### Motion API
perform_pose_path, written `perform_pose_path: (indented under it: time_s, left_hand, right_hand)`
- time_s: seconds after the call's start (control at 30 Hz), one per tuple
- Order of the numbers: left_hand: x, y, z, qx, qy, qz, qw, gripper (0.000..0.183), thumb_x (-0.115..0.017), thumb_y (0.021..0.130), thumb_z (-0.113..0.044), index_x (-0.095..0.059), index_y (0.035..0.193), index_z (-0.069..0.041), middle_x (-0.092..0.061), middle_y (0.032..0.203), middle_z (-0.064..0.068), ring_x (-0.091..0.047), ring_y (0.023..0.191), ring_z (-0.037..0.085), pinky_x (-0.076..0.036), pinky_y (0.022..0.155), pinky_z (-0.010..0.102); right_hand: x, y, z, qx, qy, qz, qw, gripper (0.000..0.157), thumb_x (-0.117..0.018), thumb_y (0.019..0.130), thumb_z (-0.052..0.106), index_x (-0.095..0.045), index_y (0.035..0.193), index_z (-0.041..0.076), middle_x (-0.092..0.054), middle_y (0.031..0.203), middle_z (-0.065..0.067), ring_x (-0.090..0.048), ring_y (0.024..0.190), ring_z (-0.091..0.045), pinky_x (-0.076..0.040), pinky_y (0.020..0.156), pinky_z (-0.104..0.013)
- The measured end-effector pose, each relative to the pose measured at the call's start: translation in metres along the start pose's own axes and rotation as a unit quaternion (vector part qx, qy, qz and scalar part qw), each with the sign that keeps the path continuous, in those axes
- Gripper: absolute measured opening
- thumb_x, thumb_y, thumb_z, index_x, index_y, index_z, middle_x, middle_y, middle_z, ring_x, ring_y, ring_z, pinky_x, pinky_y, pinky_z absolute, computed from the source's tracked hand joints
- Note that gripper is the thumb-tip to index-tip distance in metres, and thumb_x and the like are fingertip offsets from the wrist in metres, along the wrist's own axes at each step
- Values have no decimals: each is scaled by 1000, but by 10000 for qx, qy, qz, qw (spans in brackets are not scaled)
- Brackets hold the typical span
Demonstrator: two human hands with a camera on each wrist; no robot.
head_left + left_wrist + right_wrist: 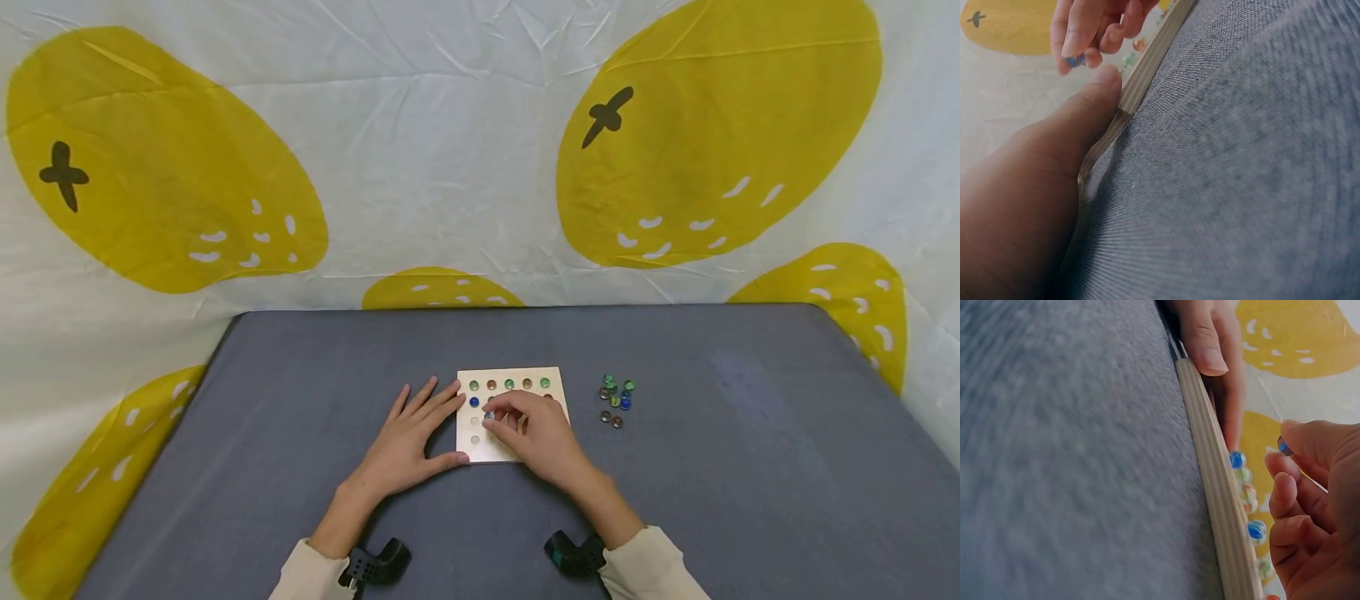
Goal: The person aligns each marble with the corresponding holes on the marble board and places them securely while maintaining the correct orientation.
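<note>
A square wooden board (487,454) with rows of round hollows lies on the table. Green, brown and blue marbles sit in its far rows, among them a blue marble (474,402) at the left side. My left hand (405,446) is spread flat at the board's left edge, its thumb touching the near corner. Over the board, my right hand (543,433) pinches another blue marble (1284,446) between thumb and index finger, which also shows in the left wrist view. That marble is held above the surface. Part of the board is hidden beneath the right hand.
Several loose marbles (615,402), green, blue and brown, lie in a group on the grey tabletop (337,350) to the right of the board. Behind the table hangs a white cloth (435,167) with large yellow shapes.
</note>
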State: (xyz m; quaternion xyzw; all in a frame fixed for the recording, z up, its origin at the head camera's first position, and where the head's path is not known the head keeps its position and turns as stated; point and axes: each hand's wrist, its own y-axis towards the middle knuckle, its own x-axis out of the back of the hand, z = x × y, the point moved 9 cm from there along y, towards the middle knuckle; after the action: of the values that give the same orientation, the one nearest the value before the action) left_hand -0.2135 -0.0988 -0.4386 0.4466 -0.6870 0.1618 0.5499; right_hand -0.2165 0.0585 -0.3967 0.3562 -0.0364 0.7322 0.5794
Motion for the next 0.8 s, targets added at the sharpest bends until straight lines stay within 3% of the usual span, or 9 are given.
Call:
perform_pose_path:
  time_s: [0.47, 0.8]
  left_hand:
    - [-3, 0, -1, -43, -5, 40, 10000, 80, -60, 85, -62, -38, 149, -20, -29, 155, -1, -20, 143, 29, -9, 113, 57]
    - [2, 0, -2, -52, 56, -64, 10000, 80, -58, 84, -64, -40, 148, -18, -32, 153, 1, -22, 142, 32, -11, 112, 59]
  right_hand:
    - [-15, -1, -9, 75, -44, -203, 9998, 13, -77, 83, 13, -72, 95, 12, -57, 71, 13, -46, 57, 0, -41, 51, -21]
    - [-23, -1, -6, 269, -482, -7, 9985, 15, -78, 82, 15, -73, 96, 16, -57, 75, 13, -44, 58, 0, -39, 51, -20]
